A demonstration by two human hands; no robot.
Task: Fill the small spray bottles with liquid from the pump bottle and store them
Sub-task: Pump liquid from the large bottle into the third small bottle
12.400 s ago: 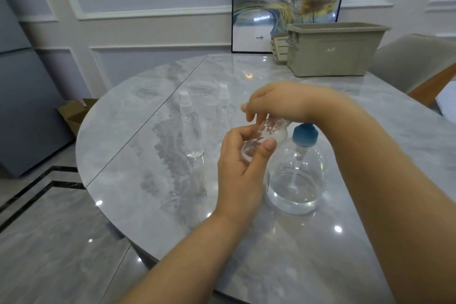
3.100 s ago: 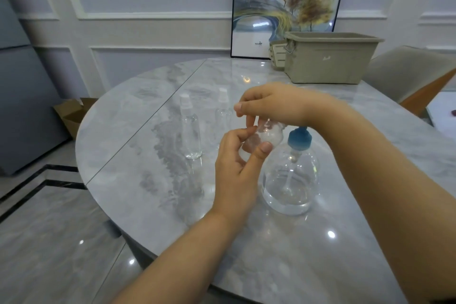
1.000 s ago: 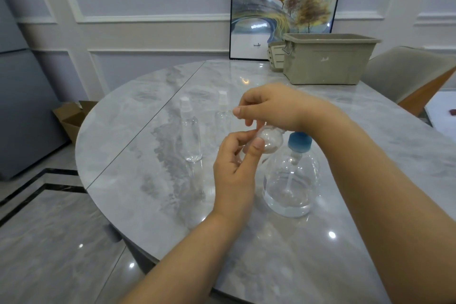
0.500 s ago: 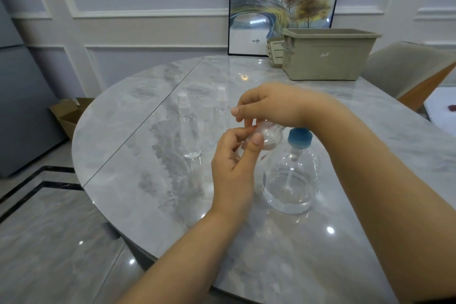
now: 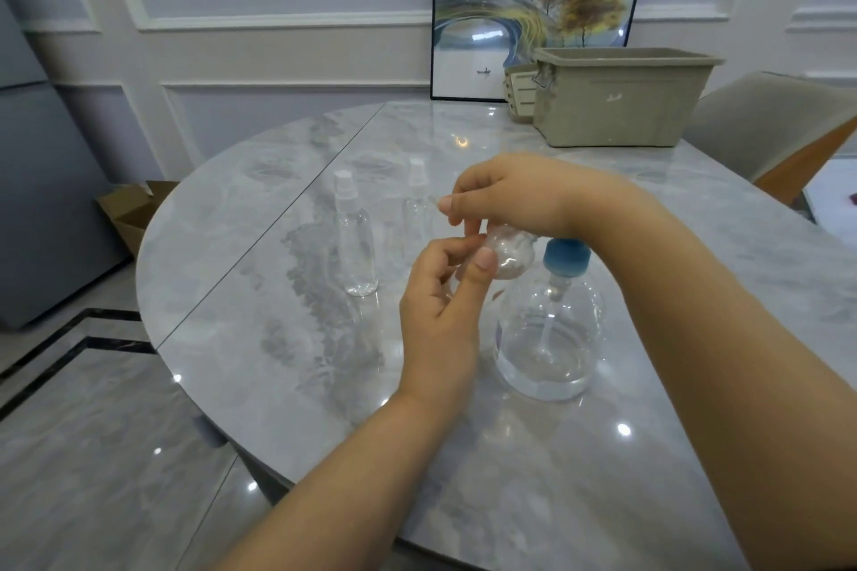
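- The round grey marble bench (image 5: 241,338) fills the middle of the frame, with a straight seam running from its upper middle down to its left edge.
- A framed picture of deer and trees (image 5: 533,5) leans against the panelled wall at the top centre.
- A beige storage bin (image 5: 621,102) stands on the bench at the upper right, with a smaller slatted basket (image 5: 518,95) touching its left side.
- A padded chair (image 5: 779,125) shows at the right edge, behind the bench.
- An open cardboard box (image 5: 134,209) sits on the floor at the left, beyond the bench rim.
- The clear pump bottle (image 5: 549,338) with a blue top stands just right of centre, liquid filling only its bottom part.
- The right hand (image 5: 510,195) comes in from the right above the pump bottle, fingers curled downward at the top of the held bottle; what they pinch is blurred.
- The left hand (image 5: 440,306) rises from the bottom centre, thumb and fingers curled round a small clear spray bottle (image 5: 508,253), held tilted just left of the blue pump top.
- A second small spray bottle (image 5: 354,246) stands upright with its white cap on, left of the hands.
- A third capped spray bottle (image 5: 417,199) stands upright behind them, partly hidden by the right hand's fingers.
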